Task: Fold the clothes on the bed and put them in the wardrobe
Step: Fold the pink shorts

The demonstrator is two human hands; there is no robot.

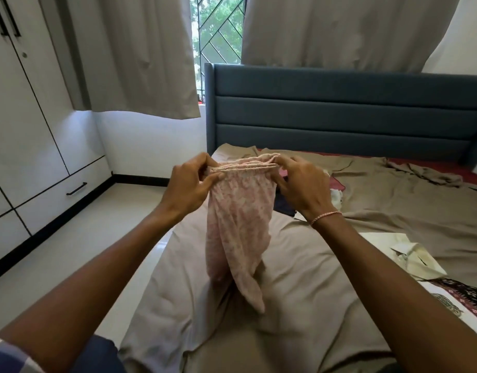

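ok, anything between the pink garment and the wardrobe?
Nothing visible on the floor between bed and wardrobe, but its doors look shut, blocking entry. The left hand and right hand both grip the garment.

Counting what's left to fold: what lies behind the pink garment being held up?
A dark blue cloth and a white cloth peek out past the right hand; the pink garment and hand hide the rest.
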